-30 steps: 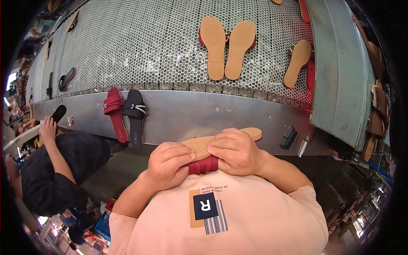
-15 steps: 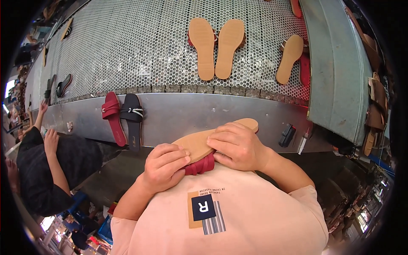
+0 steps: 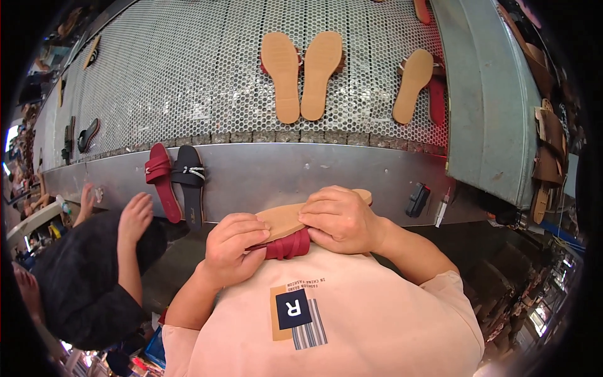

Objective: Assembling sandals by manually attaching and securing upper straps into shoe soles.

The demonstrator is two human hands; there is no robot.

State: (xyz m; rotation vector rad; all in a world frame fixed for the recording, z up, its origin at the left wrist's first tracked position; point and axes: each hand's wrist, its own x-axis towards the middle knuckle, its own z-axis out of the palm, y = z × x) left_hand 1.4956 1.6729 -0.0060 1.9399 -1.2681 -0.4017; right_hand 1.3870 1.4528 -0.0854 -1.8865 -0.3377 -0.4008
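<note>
Between both hands I hold a slide sandal (image 3: pixel 286 220) close to my shirt, its tan sole turned up and outward and its dark red straps facing my body. My left hand (image 3: pixel 235 246) is closed round the toe-side or heel-side left end; I cannot tell which. Across the sole's middle and right part, my right hand (image 3: pixel 339 220) is closed with its fingers bent over the edge. On the metal ledge (image 3: pixel 282 166) to the left lie a red slide (image 3: pixel 166 191) and a black slide (image 3: pixel 193 204), side by side, straps up.
Beyond the ledge, a perforated conveyor bed (image 3: pixel 220 63) carries sole-up sandals (image 3: pixel 281 78) and other footwear. A black device (image 3: pixel 418 200) and a syringe (image 3: pixel 443 206) lie on the ledge at right, near a grey metal housing (image 3: pixel 490 94). A co-worker's hand (image 3: pixel 135 217) is at left.
The co-worker's hand has moved right, nearer the red and black slides. The view has shifted slightly. My hands keep their grip on the sandal, which sits a little lower.
</note>
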